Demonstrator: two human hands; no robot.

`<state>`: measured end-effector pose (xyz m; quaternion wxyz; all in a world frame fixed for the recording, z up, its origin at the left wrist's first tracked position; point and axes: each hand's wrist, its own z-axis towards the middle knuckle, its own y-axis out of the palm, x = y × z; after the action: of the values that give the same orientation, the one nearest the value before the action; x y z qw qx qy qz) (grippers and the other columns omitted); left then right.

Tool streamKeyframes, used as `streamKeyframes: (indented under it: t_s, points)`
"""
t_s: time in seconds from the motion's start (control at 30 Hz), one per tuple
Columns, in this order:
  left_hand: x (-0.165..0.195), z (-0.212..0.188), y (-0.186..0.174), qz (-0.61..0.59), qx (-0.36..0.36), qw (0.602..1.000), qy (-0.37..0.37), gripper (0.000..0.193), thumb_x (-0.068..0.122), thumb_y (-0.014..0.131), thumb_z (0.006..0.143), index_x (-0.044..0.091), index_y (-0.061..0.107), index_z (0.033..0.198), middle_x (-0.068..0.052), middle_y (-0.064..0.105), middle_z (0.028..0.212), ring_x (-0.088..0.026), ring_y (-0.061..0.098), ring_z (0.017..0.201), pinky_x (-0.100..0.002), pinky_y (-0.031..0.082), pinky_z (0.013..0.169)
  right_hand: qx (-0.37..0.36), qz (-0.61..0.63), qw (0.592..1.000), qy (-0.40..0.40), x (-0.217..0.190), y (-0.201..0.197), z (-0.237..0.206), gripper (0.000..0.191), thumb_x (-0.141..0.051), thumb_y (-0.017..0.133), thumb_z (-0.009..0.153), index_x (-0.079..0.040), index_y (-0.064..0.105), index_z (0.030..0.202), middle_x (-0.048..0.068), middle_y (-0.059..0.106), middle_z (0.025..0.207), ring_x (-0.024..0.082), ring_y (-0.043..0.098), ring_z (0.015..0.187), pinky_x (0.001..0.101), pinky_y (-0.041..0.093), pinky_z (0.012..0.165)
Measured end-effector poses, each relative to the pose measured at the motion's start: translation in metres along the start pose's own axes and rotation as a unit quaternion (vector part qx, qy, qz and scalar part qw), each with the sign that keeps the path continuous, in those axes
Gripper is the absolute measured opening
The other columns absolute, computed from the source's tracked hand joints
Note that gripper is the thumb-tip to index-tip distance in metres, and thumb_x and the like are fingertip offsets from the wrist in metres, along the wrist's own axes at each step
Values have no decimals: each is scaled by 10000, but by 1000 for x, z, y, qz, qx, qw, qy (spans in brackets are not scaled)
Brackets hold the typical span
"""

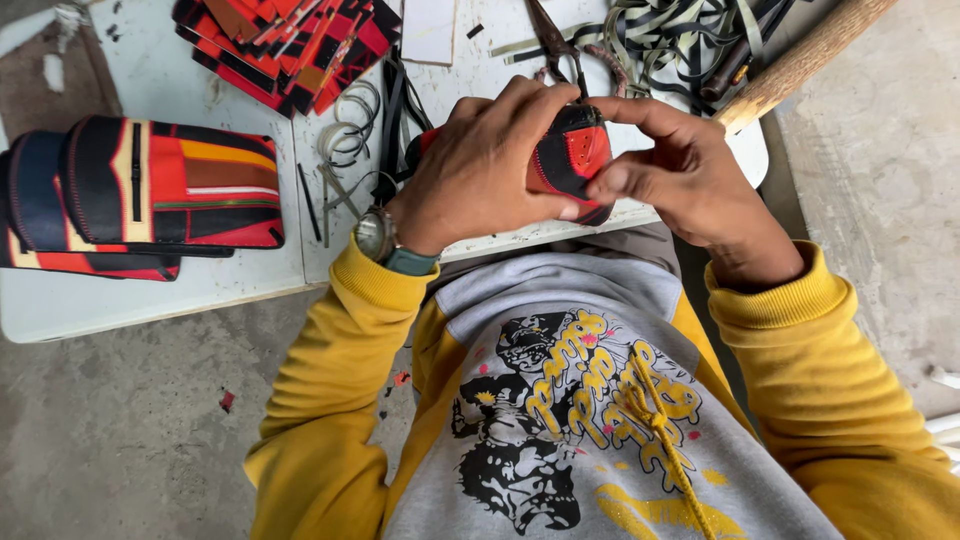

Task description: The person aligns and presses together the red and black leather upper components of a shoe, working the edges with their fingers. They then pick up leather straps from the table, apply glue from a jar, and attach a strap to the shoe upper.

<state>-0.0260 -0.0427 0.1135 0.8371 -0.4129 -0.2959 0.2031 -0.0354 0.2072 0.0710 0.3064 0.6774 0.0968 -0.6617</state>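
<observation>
Red-and-black stitched leather piece [572,150], small and rounded, with a row of punched holes on its red panel, is held in both hands just above the near edge of the white worktable [150,290], in front of the person's chest. Left hand [480,165] wraps over its left side from above, fingers curled together and pressed onto the piece, thumb tip lying along its lower edge. Right hand [680,170] pinches the right side: index finger stretched across the top, thumb pressed against the red panel, both clamped on the leather. Silver wristwatch with green strap [385,240] sits on the left wrist, at the cuff of a yellow sweatshirt sleeve [340,380].

On the table, well left of the hands: stack of finished red, black and striped zip pouches [140,190]. Far left of the tabletop: fanned pile of cut red-and-black leather pieces [290,40]. Just beyond the held piece: dark metal scissors [555,40], blades partly hidden by the hands. Far right: tangle of grey-green and black straps [680,30], with a wooden handle [800,60] lying diagonally off the table's corner. Loose metal rings and black cord [350,130] lie near the left hand.
</observation>
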Motion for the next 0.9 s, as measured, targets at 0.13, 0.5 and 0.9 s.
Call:
streamKeyframes:
  t_s: [0.13,0.5,0.9]
  points:
    - [27,8,9,48,-44,994,-84,610,424,912,779,89,585,1170,-95,676,1019,-349,648,816,-434,487,766,38,-189,980,-54,-12,22,-18,570,18,785,890,45,567,1417,58,668,1146,81,633,1008,263,570,863]
    - [109,-11,66,-72,-75,989,-108,541,363,820,796,59,535,1141,-121,648,1008,-326,658,838,-469,468,796,104,-225,967,59,-5,7,-118,550,6,787,793,37,632,1319,95,695,1151,121,667,980,276,584,803]
    - [78,-54,69,-234,-79,963,-107,296,343,523,1095,127,557,1294,-27,644,1250,-184,616,1234,-417,349,1155,51,149,981,110,52,-29,-120,376,-44,716,956,53,583,1294,165,720,957,237,747,821,366,629,767]
